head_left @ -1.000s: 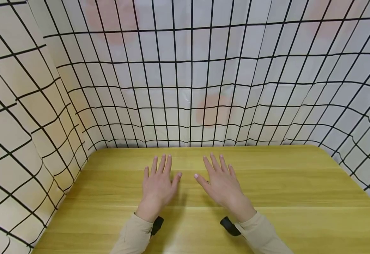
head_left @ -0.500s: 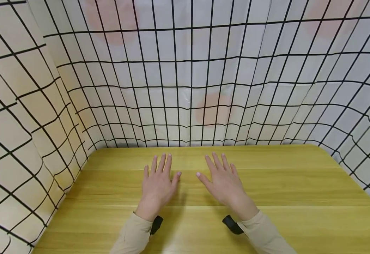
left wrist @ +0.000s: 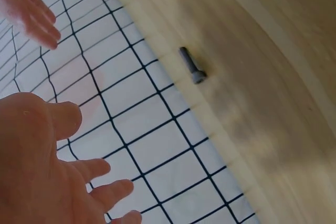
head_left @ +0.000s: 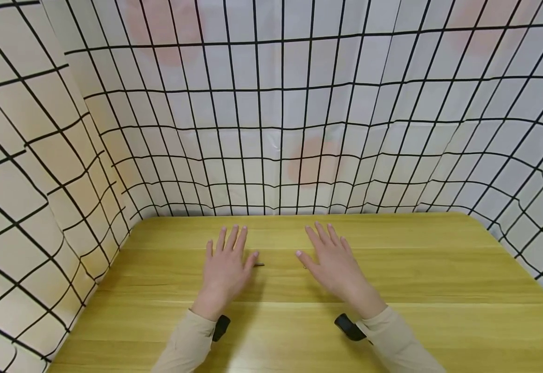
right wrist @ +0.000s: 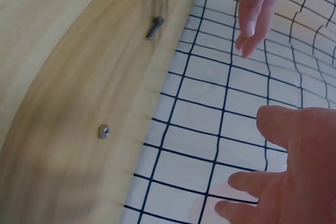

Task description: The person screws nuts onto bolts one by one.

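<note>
A dark bolt with a cylindrical head lies on the wooden table. My left hand hovers over it with fingers extended, and in the head view the thumb covers part of the bolt. A small metal nut lies farther right on the same table, a short way from the bolt. Above and beside the nut is my right hand, palm down with its fingers spread; its thumb nearly hides the nut in the head view. Both hands hold nothing.
The yellow wooden table extends to both sides and in front of the hands. White curtain-like sheeting with a black grid borders it at the back, left and right. Dark straps sit at both wrists, by beige sleeves.
The hands have drawn apart, the left one shifting left and the right one shifting right. Part of the bolt now shows beside the left thumb, and the nut's edge by the right thumb.
</note>
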